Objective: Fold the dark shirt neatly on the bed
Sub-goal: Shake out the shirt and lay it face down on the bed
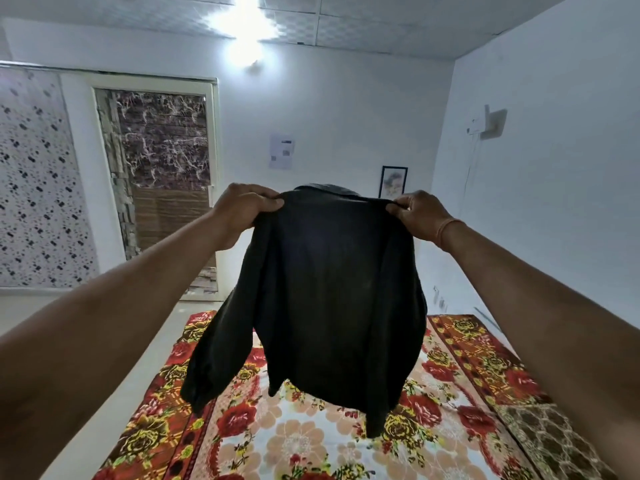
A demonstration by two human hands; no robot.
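Observation:
The dark shirt point(332, 292) hangs in the air in front of me, its back towards me and its collar on top. My left hand point(242, 211) pinches its left shoulder. My right hand point(420, 214), with an orange band at the wrist, pinches the right shoulder. One long sleeve dangles at the lower left, and the hem hangs just above the bed point(304, 441), which has a red and cream flowered cover. The right sleeve is mostly hidden behind the body of the shirt.
A pale floor point(104, 403) runs along the bed's left side. White walls stand behind and to the right. A door point(162, 188) with a marbled panel is at the back left, a small framed picture point(393, 181) on the far wall.

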